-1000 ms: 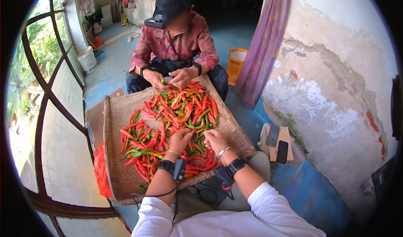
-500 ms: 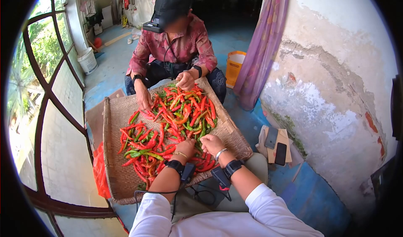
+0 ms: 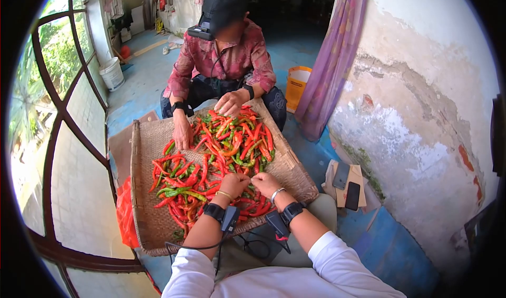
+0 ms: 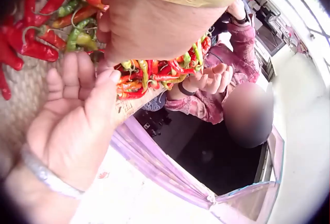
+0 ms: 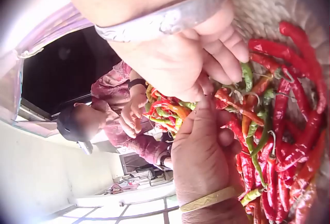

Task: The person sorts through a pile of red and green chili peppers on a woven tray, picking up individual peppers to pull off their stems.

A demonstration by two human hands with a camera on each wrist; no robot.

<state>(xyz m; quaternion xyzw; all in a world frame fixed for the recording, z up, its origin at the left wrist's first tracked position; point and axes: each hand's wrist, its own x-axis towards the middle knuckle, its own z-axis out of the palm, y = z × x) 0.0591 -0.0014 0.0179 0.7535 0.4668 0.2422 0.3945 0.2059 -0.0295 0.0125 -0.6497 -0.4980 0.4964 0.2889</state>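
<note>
Peppers (image 3: 204, 167) lie in the woven tray (image 3: 149, 137), around and beneath the left hand (image 3: 234, 184) and right hand (image 3: 266, 184), fingers bent; grip unclear.

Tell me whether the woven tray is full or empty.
Neither: the tray is partly full. Peppers cover its middle, but bare weave shows along its left side.

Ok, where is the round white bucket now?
In the head view, the round white bucket stands at the upper left, on the blue floor beside the dark-framed window.
</note>
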